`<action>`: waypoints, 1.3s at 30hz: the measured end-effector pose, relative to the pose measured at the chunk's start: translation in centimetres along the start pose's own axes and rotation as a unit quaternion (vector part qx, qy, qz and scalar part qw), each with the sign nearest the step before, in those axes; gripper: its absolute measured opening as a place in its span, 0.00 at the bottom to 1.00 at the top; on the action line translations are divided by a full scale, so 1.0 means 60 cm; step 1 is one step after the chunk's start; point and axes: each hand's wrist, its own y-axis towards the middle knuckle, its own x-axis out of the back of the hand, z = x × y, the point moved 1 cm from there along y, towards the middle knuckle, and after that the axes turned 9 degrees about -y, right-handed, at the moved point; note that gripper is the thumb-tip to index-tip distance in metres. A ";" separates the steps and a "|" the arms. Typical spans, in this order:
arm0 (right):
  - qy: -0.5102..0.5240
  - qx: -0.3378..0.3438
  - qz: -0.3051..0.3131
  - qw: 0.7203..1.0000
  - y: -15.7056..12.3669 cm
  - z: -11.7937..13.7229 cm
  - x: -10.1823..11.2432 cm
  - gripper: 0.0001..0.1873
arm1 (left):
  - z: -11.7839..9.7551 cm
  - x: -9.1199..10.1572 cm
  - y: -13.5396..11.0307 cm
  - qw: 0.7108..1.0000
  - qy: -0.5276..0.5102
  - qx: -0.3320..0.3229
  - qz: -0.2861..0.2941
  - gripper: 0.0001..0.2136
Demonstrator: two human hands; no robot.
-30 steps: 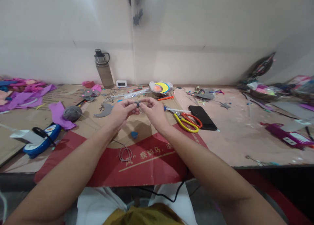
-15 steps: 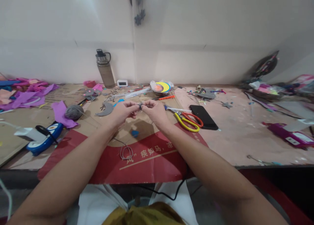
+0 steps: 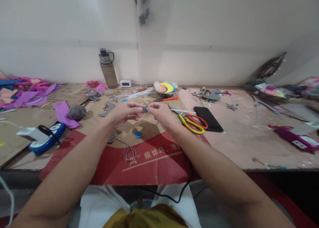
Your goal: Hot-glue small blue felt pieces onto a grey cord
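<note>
Between the fingertips of my left hand (image 3: pixel 126 114) and my right hand (image 3: pixel 161 114) is a small grey piece (image 3: pixel 145 109), pinched from both sides above the cardboard sheet (image 3: pixel 154 170). Its exact kind is too small to make out. Below my left wrist lies a coil of thin grey cord (image 3: pixel 112 136), its loose end looped on the red part of the cardboard. A blue scrap (image 3: pixel 138 134) rests under my hands. Partly behind my left forearm shows a grey crescent (image 3: pixel 107 110). Scissors (image 3: pixel 191 121) with red and yellow handles lie right of my right hand.
A black phone (image 3: pixel 208 119) touches the scissors' area. Behind stand a bottle (image 3: pixel 108 70), a small white clock-like device (image 3: pixel 125 83) and a bowl (image 3: pixel 165 89). To the left are grey yarn (image 3: pixel 76 112), purple felt (image 3: pixel 63 113) and a blue power strip (image 3: pixel 47 140).
Both hands keep their pinch on the small grey piece. The view has shifted slightly, and my left forearm now covers more of the grey crescent while the cord coil shows more.
</note>
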 end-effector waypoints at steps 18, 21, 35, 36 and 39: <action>-0.237 0.183 -0.108 0.948 -0.004 -0.008 0.014 0.08 | 0.017 0.002 0.011 0.975 0.146 -0.131 -0.100 0.04; -0.323 0.280 -0.128 0.895 -0.018 0.007 0.014 0.09 | 0.019 -0.002 0.011 0.968 0.190 -0.131 -0.093 0.04; -0.285 0.191 -0.107 0.933 -0.005 0.003 0.006 0.04 | 0.014 -0.015 0.004 0.960 0.223 -0.137 -0.098 0.01; -0.265 0.180 -0.109 0.941 -0.003 0.000 0.009 0.05 | 0.014 -0.015 0.004 0.963 0.213 -0.133 -0.094 0.01; -0.267 0.214 -0.100 0.934 -0.006 0.001 0.012 0.05 | 0.016 -0.015 0.006 0.975 0.184 -0.105 -0.070 0.02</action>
